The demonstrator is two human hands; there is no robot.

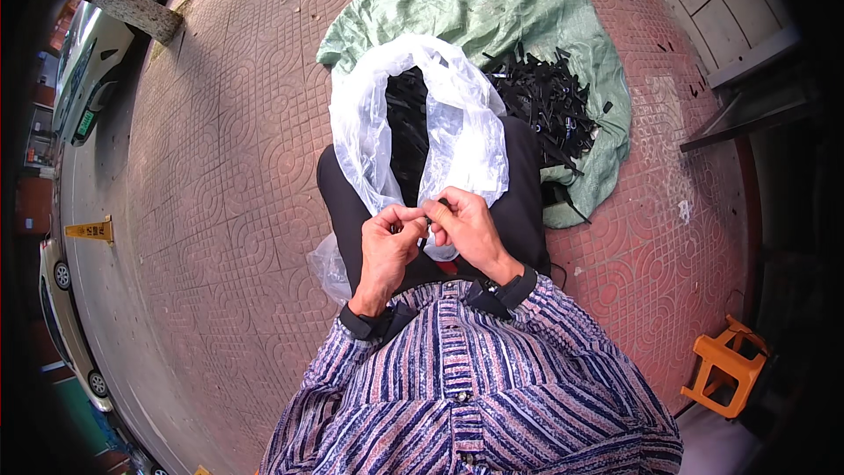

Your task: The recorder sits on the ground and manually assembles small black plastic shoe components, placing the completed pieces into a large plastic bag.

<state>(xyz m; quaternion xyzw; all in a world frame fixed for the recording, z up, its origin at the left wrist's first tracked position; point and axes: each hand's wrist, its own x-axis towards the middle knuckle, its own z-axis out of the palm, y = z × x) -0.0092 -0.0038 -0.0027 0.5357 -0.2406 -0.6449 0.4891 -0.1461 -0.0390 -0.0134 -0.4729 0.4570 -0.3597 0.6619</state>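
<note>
Close together over my lap, my left hand (pixel 392 246) and my right hand (pixel 464 227) pinch a small black piece (pixel 428 225) between thumbs and fingertips. Its exact kind is mostly hidden by the fingers. Just beyond the hands, a clear plastic bag (pixel 359 141) lies across my legs with its mouth rolled open. Black pieces (pixel 406 136) fill part of the bag. Farther off to the right, a heap of black strap-like pieces (pixel 541 101) rests on a green woven sheet (pixel 457 4).
An orange plastic stool (pixel 728 367) stands at the right on the red patterned paving (pixel 237 167). Parked cars (pixel 75 317) line the left side. A yellow sign (pixel 90 230) and a tree trunk (pixel 136 10) are also there. A dark metal ledge (pixel 747 123) juts in at right.
</note>
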